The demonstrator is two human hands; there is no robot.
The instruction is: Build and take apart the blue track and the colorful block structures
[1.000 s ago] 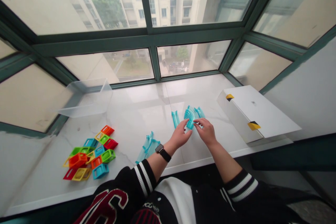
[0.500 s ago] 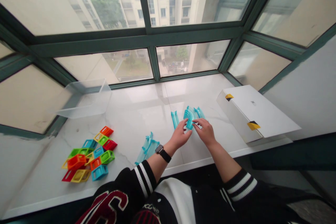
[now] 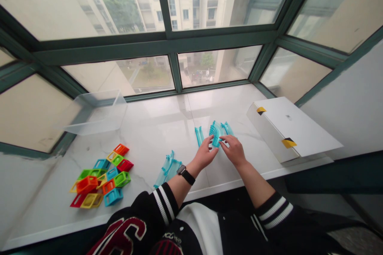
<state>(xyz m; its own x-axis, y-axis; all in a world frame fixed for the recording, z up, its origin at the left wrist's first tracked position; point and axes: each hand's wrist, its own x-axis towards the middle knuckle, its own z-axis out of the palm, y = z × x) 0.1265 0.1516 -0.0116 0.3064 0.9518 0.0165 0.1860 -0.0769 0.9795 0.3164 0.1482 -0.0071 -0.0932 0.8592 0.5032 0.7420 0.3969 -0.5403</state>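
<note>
My left hand [image 3: 205, 155] and my right hand [image 3: 235, 150] meet over a clear blue curved track piece [image 3: 215, 131] on the white marble sill [image 3: 155, 127]. Both pinch its near end, fingers closed on it. A straight blue track piece [image 3: 198, 135] lies just left of my left hand. Further blue track pieces [image 3: 169, 166] lie beside my left forearm, which wears a black watch [image 3: 186, 173].
A heap of several coloured frame blocks [image 3: 101, 175] lies at the left front. A clear plastic tub [image 3: 98, 111] stands at the back left. A white box [image 3: 287, 129] with yellow-black tape sits at the right. Windows ring the sill.
Both hands shifted very slightly while keeping hold of the curved track piece. Nothing else moved.
</note>
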